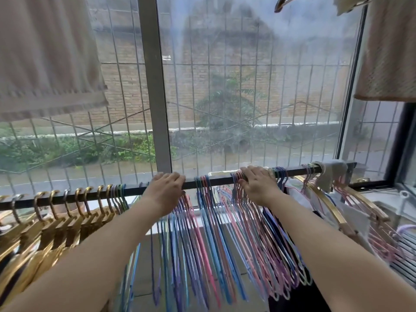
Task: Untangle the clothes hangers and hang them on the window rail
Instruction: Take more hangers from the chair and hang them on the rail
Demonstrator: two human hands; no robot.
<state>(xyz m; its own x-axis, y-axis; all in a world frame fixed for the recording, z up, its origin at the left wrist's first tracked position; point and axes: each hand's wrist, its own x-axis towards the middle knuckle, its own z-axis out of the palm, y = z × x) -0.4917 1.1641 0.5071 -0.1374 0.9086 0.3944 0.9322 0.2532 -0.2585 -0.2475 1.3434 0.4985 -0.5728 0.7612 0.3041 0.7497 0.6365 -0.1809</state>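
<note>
Spacing step judged in hand. Coloured hangers (216, 221) are hung along the window rail (67, 198). Left hand (165, 188) is curled over the rail; right hand (258, 184) grasps hanger hooks. Sliding bunches apart is required next.

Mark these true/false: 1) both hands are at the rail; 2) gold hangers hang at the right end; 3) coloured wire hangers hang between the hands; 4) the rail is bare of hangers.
1) True: the left hand and right hand are both on the rail.
2) False: the gold hangers are mostly bunched at the left end.
3) True: coloured wire hangers hang between the hands.
4) False: hangers hang along most of it.
</note>
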